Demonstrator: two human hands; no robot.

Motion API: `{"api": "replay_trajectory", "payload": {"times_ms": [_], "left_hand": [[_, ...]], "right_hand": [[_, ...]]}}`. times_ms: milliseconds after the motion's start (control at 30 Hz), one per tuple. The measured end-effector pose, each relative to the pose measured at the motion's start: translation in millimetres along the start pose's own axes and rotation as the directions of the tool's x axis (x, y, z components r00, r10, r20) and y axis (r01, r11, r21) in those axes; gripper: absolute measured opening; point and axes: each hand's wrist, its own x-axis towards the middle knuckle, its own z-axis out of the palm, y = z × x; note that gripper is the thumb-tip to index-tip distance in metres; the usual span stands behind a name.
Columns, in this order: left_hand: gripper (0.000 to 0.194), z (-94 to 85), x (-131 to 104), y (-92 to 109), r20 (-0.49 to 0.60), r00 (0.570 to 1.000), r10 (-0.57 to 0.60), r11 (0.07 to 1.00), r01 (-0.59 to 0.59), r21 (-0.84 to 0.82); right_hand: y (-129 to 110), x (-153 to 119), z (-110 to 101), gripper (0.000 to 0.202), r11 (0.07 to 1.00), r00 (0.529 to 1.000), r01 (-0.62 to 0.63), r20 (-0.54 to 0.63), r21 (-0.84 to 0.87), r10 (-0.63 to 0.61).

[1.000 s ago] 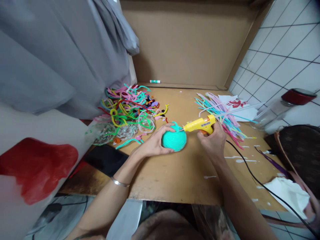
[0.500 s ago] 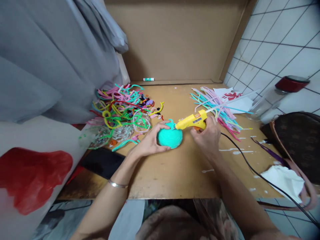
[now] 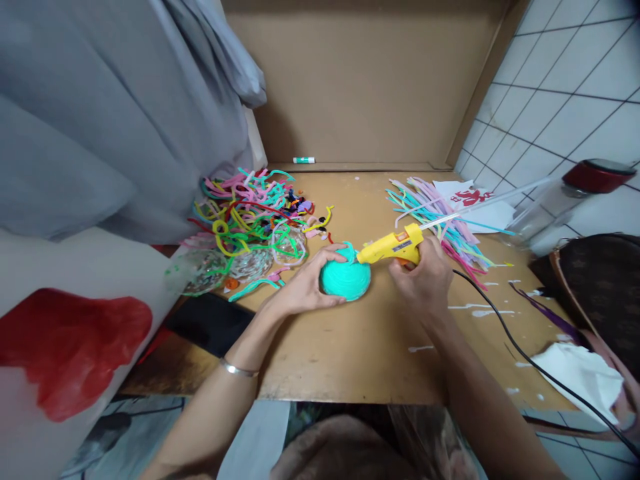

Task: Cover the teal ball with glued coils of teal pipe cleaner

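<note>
A round turquoise ball [image 3: 346,279], its surface ridged like coiled pipe cleaner, is gripped at its left side by my left hand [image 3: 310,280]. Short turquoise strands stick up from its top. My right hand [image 3: 424,272] is wrapped round the handle of a yellow hot glue gun [image 3: 393,247]. The gun's nozzle points left and meets the top of the ball near the strands; whether it touches cannot be seen for sure. A clear glue stick [image 3: 445,219] juts from the gun's rear, and a black cord runs off to the right.
Left of the ball lies a tangled heap of coloured pipe cleaners [image 3: 240,213], with a black phone [image 3: 213,323] nearer me. Straight pipe cleaners [image 3: 437,207] lie at the right, beside a clear bottle [image 3: 555,207], a brown bag [image 3: 600,287] and a white tissue [image 3: 580,377]. A glue-stick tube [image 3: 304,160] lies at the back.
The whole view has shifted slightly, so everything appears a little further right. Both hands keep their hold, and the glue gun's nozzle stays at the top of the ball.
</note>
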Motion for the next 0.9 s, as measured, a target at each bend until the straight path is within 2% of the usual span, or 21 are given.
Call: {"api": "replay_trajectory", "payload": {"times_ms": [333,700,900], "left_hand": [[0.065,0.3,0.2,-0.9,-0.002,1.0,-0.011,1.0,0.01,-0.012],[0.067,-0.9,0.6,2.7,-0.012,0.999,-0.049,0.999,0.048,-0.006],[0.067,-0.7,-0.3,-0.1,-0.017,0.999,-0.051,0.999,0.051,-0.009]], "right_hand": [[1.1,3.2,-3.0,0.013,0.995,0.999,0.018,0.037,0.102,-0.022],[-0.1,3.7,-2.4,0.012,0.998,0.998,-0.054,0.017,0.044,0.053],[-0.2,2.3,-3.0,0.01,0.999,0.999,-0.039,0.014,0.024,0.039]]}}
